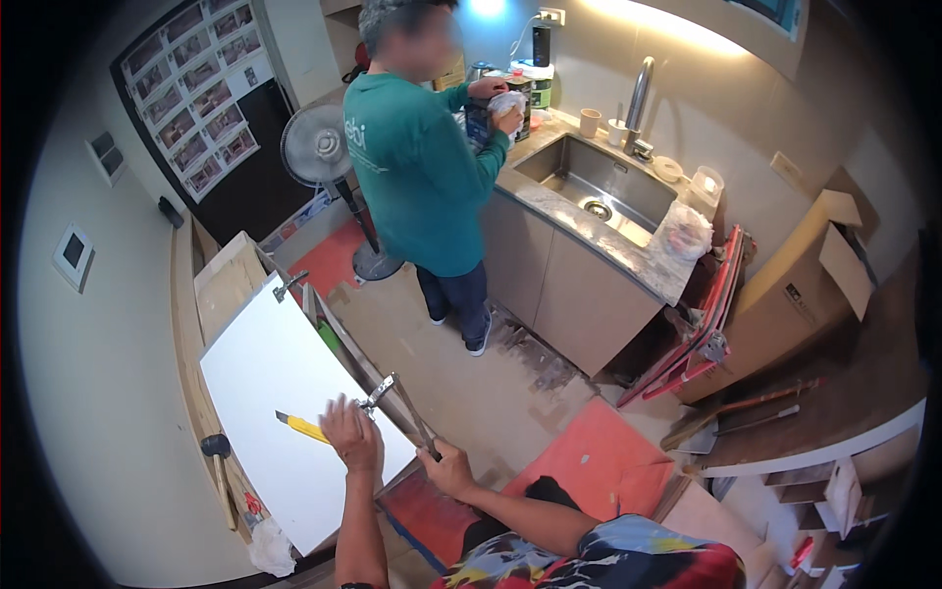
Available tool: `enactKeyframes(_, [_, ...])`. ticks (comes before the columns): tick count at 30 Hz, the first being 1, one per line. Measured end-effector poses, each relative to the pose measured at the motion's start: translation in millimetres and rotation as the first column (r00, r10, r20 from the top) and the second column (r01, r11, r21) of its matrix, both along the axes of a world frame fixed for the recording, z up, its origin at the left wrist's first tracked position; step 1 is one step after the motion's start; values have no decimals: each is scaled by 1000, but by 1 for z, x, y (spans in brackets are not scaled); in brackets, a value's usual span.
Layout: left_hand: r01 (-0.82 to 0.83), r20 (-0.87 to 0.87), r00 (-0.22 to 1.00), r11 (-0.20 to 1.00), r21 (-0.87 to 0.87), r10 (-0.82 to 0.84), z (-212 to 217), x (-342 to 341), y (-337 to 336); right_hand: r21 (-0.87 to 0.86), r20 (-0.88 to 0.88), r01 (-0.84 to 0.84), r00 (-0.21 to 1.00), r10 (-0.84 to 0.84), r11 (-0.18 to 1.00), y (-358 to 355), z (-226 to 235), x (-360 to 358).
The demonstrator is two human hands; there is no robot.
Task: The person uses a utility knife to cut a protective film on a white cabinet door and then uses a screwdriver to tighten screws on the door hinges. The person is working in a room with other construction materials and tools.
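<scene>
A white cabinet door panel (280,393) lies in front of me, tilted in view, with metal hinges (378,392) (289,286) along its right edge. My left hand (351,437) rests on the panel beside the nearer hinge, its fingers stretched out. A yellow utility knife (304,427) with its blade showing lies on the panel; my left hand covers its rear end, and whether it touches the knife is hidden. Just off the panel's right edge, my right hand (449,469) is closed around a long, thin, dark tool (420,428) whose kind I cannot make out.
A mallet (218,461) and a crumpled white bag (271,548) lie left of the panel. Ahead, a person in a green shirt (417,177) handles something at the sink counter (628,245). A standing fan (319,147), red floor sheets (599,456) and a cardboard box (785,304) surround me.
</scene>
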State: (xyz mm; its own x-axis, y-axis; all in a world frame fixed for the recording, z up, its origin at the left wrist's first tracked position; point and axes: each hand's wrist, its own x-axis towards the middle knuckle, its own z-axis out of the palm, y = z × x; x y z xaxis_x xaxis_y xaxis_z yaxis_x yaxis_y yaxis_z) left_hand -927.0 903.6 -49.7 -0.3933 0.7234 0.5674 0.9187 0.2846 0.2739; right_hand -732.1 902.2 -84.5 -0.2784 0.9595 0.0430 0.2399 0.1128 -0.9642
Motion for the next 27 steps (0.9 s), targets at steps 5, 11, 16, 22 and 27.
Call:
enactKeyframes(5, [339,183,932,931,-134,-313,19,59,-53,-91,-72,-116,991,110,989,10,42,12])
enactKeyframes(11, [177,-69,969,859,-480,-239,32,96,-55,-101,137,-245,956,258,964,68,-6,66])
enactKeyframes(16, [168,-61,959,726,-667,-278,49,99,-38,-184,279,-448,830,484,875,114,-25,127])
enactKeyframes(22, [156,-42,955,615,-773,-294,57,106,-33,-330,438,-498,671,598,802,133,-51,171])
enactKeyframes(27, [206,11,959,671,-713,-283,46,102,-41,-354,517,-561,549,657,748,138,-72,187])
